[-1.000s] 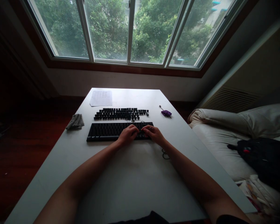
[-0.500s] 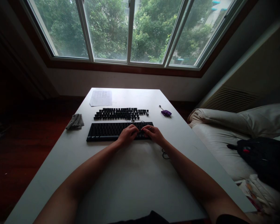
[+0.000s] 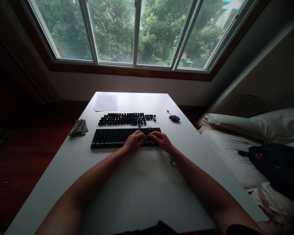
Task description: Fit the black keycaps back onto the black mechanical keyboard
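A black keyboard (image 3: 110,137) lies on the white table, and both hands are over its right part. My left hand (image 3: 135,140) is closed, its fingertips bent down near the keys' area; whatever they pinch is too small to make out. Close beside it, my right hand (image 3: 161,139) is also closed, thumb and fingers drawn together at something tiny and dark. Behind the keyboard, several loose black keycaps (image 3: 123,119) stand in rows. A dark loop of cable (image 3: 173,162) lies beside my right wrist.
The white table (image 3: 137,182) carries a grey cloth (image 3: 78,128) at the left, a printed paper sheet (image 3: 106,103) at the back, and a purple item (image 3: 174,118) beside a thin brush-like stick (image 3: 169,113) at the right. A cream sofa (image 3: 230,147) adjoins the right side.
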{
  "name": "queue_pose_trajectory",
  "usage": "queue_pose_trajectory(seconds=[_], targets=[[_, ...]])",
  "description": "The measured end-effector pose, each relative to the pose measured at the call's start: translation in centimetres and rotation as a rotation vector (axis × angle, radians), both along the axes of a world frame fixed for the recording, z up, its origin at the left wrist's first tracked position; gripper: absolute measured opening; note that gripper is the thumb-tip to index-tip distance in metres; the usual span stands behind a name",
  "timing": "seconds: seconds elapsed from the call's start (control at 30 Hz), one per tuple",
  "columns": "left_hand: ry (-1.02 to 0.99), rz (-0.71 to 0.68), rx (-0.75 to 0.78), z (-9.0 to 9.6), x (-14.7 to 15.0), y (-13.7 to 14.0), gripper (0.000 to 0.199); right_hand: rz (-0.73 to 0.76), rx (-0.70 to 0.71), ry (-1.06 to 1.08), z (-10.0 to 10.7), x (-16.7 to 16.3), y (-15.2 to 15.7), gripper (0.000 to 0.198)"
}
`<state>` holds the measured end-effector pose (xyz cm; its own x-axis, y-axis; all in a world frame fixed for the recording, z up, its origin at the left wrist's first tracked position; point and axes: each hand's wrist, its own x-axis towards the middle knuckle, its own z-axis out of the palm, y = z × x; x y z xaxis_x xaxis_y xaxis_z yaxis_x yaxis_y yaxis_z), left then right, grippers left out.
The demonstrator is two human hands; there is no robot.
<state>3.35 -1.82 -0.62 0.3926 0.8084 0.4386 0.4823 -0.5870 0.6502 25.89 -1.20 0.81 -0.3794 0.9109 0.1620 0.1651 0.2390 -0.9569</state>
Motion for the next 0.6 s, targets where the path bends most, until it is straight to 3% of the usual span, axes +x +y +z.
queue_pose_trajectory(seconds=[0.6], targets=[[-0.004,0.000,0.006,-0.24,0.06,0.10,0.017,-0.002,-0.003,-0.001,-0.07,-0.02,0.03,0.035]])
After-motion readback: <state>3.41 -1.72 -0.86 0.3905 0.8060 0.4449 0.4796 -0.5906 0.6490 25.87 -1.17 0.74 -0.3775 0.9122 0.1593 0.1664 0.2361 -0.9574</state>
